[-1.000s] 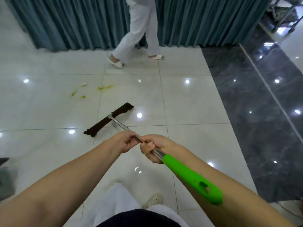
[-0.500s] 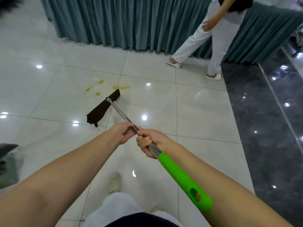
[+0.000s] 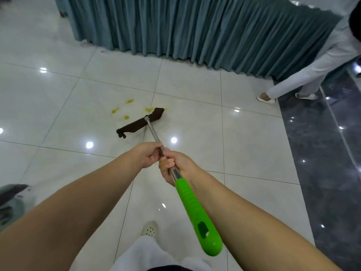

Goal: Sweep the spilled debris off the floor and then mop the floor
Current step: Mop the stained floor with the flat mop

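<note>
I hold a mop with a metal pole [image 3: 154, 133] and a bright green end grip [image 3: 197, 214]. My left hand [image 3: 149, 154] grips the pole higher up, and my right hand [image 3: 172, 166] grips it just above the green grip. The two hands touch. The dark brown mop head [image 3: 139, 123] lies flat on the white tiled floor [image 3: 195, 130]. Its right end sits on the edge of several yellow stains [image 3: 125, 111] spread on the tile just beyond it.
A teal pleated curtain [image 3: 195, 30] hangs along the far side. A person in white trousers and white shoes [image 3: 265, 98] walks at the right, by the dark marble strip [image 3: 320, 153]. A grey-green object [image 3: 9, 204] sits at the left edge. My white shoe [image 3: 149, 229] is below.
The mop head has slid forward across the floor and now reaches the yellow stains. The person in white has walked further right. My hands keep the same grip.
</note>
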